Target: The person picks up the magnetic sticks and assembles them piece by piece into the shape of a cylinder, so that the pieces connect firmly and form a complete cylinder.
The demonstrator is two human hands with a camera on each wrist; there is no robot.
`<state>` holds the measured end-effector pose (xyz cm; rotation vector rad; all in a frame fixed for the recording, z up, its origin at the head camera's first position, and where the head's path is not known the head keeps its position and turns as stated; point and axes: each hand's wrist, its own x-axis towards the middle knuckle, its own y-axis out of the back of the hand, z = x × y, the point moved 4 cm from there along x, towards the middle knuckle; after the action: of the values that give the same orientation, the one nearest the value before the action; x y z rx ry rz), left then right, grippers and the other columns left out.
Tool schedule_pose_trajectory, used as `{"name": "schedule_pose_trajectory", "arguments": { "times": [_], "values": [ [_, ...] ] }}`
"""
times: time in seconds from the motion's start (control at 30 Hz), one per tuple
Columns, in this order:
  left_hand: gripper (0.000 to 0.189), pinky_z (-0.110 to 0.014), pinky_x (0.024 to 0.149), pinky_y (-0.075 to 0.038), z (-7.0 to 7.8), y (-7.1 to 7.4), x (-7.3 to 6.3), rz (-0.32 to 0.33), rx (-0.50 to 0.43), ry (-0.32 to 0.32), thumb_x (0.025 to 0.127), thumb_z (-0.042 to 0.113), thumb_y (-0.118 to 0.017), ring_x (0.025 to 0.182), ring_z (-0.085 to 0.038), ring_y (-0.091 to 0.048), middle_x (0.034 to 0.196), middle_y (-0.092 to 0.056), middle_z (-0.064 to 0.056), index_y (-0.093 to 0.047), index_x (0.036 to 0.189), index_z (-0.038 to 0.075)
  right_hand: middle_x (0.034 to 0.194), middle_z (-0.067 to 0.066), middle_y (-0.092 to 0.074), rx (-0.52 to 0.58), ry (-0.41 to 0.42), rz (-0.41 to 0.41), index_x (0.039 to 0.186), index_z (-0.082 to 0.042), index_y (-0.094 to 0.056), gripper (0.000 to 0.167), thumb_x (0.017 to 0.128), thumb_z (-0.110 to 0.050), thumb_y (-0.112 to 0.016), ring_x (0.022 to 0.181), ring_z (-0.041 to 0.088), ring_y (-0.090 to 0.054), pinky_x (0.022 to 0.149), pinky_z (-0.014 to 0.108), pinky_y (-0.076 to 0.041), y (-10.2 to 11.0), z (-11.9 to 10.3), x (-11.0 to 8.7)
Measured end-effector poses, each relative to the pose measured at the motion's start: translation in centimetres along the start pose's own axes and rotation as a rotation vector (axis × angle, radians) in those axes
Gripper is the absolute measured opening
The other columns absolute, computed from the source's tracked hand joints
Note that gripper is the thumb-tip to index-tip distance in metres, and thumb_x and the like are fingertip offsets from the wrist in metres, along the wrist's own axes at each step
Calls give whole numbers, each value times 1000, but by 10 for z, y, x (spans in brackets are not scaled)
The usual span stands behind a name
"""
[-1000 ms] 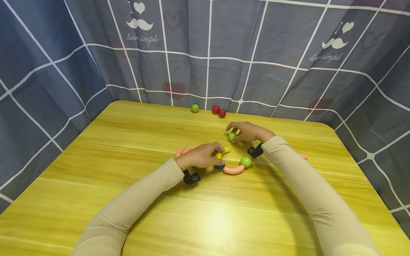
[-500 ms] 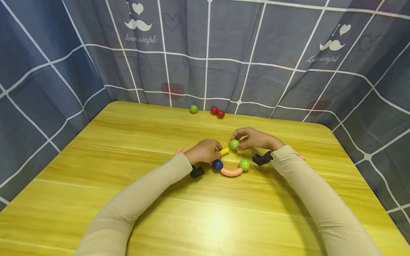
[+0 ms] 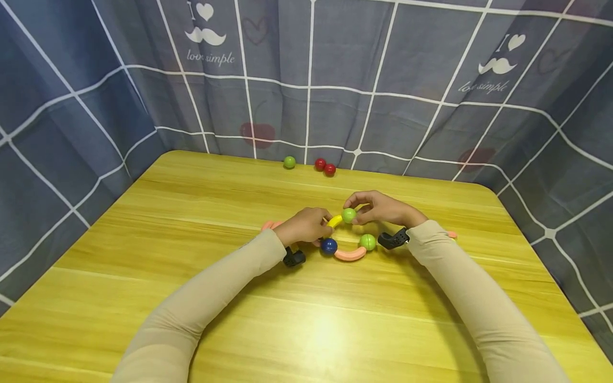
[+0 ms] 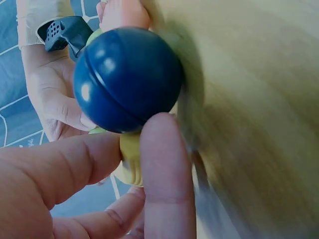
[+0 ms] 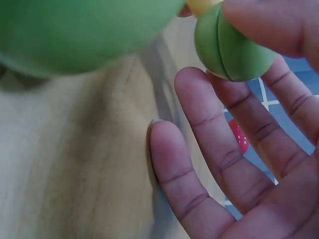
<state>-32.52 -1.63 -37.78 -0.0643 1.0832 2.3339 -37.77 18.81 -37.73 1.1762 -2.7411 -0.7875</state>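
Observation:
My left hand (image 3: 308, 224) pinches a yellow curved piece (image 3: 335, 221) between thumb and fingers. A dark blue ball (image 3: 329, 246) sits at the near end of that piece, large in the left wrist view, with my thumb right at its underside. At the yellow piece's far end, my right hand (image 3: 380, 207) pinches a green ball (image 3: 349, 215) with thumb and fingers; its other fingers are spread. From the blue ball a salmon-pink curved piece (image 3: 350, 255) runs to a second green ball (image 3: 367, 242). Together they form a partly open ring.
Salmon-pink pieces (image 3: 270, 225) lie behind my left wrist, partly hidden. Another pink end (image 3: 452, 234) shows beyond my right sleeve. At the table's back edge stand a green ball (image 3: 289, 162) and two red balls (image 3: 324, 167), close to a grey checked curtain (image 3: 342, 117).
My right hand has come toward me with its green ball, which now meets the yellow piece's end. My left hand has shifted slightly, uncovering the blue ball.

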Motion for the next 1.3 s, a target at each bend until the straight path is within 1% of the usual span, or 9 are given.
{"name": "schedule_pose_trajectory", "arguments": {
  "times": [0.2, 0.33, 0.47, 0.57, 0.7, 0.87, 1.03, 1.17, 1.3],
  "values": [
    [52, -26, 72, -61, -1, 1, -2, 1, 14, -15, 110, 20, -68, 75, -16, -75, 110, -70, -11, -54, 154, -4, 130, 21, -66, 10, -26, 5, 134, 12, -58, 42, 97, 6, -74, 112, 26, -70, 98, 29, -56, -2, 1, 1],
    [60, -30, 83, -61, 2, 2, -11, 8, 29, -43, 109, 23, -70, 78, -19, -77, 124, -73, -17, -48, 158, -4, 131, 23, -67, -53, -25, -1, 132, 13, -61, 38, 98, 5, -75, 117, 30, -69, 101, 32, -56, -2, 1, 3],
    [59, -39, 98, -59, 6, 0, -23, 43, 92, -121, 109, 25, -70, 108, -27, -76, 140, -69, -21, -51, 157, -2, 128, 24, -69, -118, 6, -8, 132, 12, -64, 36, 99, 3, -74, 121, 37, -66, 103, 37, -55, -3, -3, 6],
    [56, -38, 90, -58, 7, -2, -32, 65, 140, -188, 108, 27, -71, 103, -29, -72, 117, -75, -21, -56, 154, -1, 125, 25, -69, -139, 22, -14, 133, 12, -64, 35, 100, 2, -73, 118, 36, -65, 99, 35, -55, -4, -6, 8],
    [48, -32, 76, -49, 8, -7, -40, 64, 154, -246, 105, 28, -77, 85, -23, -59, 100, -68, -13, -66, 144, 1, 118, 22, -71, -138, 2, -23, 135, 13, -62, 35, 103, 1, -70, 104, 24, -65, 86, 28, -55, -6, -5, 10],
    [34, -30, 86, -51, 7, -12, -44, 82, 160, -253, 102, 24, -80, 102, -18, -56, 132, -64, -13, -75, 130, 4, 108, 17, -72, -131, -57, -27, 137, 15, -59, 35, 107, -2, -66, 85, 16, -59, 75, 27, -51, -8, -4, 10],
    [40, -35, 90, -55, 4, -10, -46, 93, 159, -256, 103, 25, -78, 104, -21, -63, 137, -64, -16, -72, 136, 3, 118, 24, -71, -135, -78, -20, 142, 15, -55, 39, 110, -5, -62, 98, 22, -69, 87, 37, -61, -6, -5, 2],
    [38, -37, 93, -59, 0, 0, -50, 134, 130, -270, 104, 22, -77, 109, -24, -71, 135, -69, -13, -72, 136, 3, 120, 27, -70, -159, -95, 35, 142, 14, -56, 38, 110, -6, -62, 102, 30, -69, 90, 44, -61, -2, -5, -10],
    [31, -37, 89, -60, -12, 18, -56, 189, 115, -243, 106, 18, -74, 102, -25, -73, 131, -74, -11, -74, 134, 3, 112, 22, -70, -265, -98, 171, 134, 11, -64, 30, 109, -6, -63, 96, 30, -68, 83, 40, -58, 0, -8, -27]
  ]
}}
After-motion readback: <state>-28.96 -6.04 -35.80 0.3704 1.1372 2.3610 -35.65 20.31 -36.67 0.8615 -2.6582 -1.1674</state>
